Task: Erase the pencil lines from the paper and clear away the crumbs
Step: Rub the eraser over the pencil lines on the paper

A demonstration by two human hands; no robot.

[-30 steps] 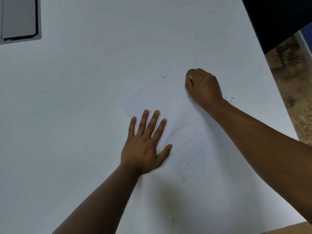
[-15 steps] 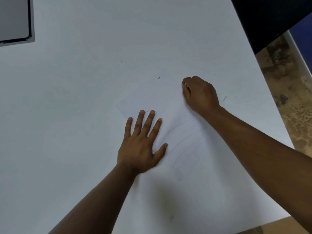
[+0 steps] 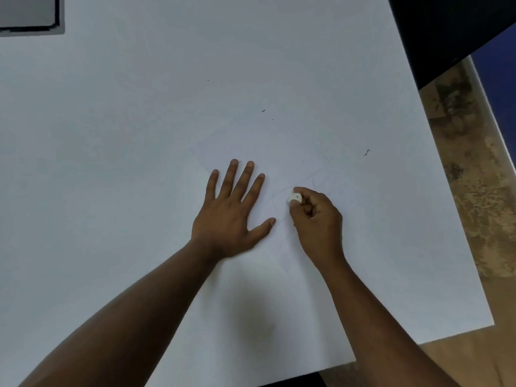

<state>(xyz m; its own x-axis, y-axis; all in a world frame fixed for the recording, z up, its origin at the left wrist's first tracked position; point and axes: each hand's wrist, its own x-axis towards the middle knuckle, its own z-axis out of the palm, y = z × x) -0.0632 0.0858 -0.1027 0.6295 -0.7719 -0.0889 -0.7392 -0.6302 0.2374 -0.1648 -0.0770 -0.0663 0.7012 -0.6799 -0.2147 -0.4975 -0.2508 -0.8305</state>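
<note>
**Eraser on the sheet, one palm pinning it**

While the left hand (image 3: 233,213) lies flat with its fingers straight and spread, palm down on the paper (image 3: 279,160), the right hand (image 3: 318,219) sits just beside it on the thumb side, fingers curled round a small white eraser (image 3: 294,198). The eraser shows between the thumb and the bent forefinger, at the end of the right hand nearest the left hand's fingers, and appears to meet the paper, though the contact itself is too small to be sure of. The two hands are close but not touching; a narrow strip of paper shows between the left thumb and the right knuckles.

The paper is white on a white table (image 3: 111,163), so its edges are faint. It lies turned at an angle, one corner pointing away beyond the left hand's fingertips. Faint pencil lines (image 3: 321,177) run across it just past the right hand, on the side away from the left hand; others near the right wrist are barely legible.

A few dark crumbs (image 3: 263,110) lie on the table well beyond the left hand's fingertips, and another dark curl (image 3: 367,152) lies farther off, past the right hand toward the table's edge.

Far from the left hand, at the table's distant corner, part of a grey flat device (image 3: 28,12) with a dark border shows. Beyond the table's edge on the right hand's side there is mottled brown floor (image 3: 474,191).
</note>
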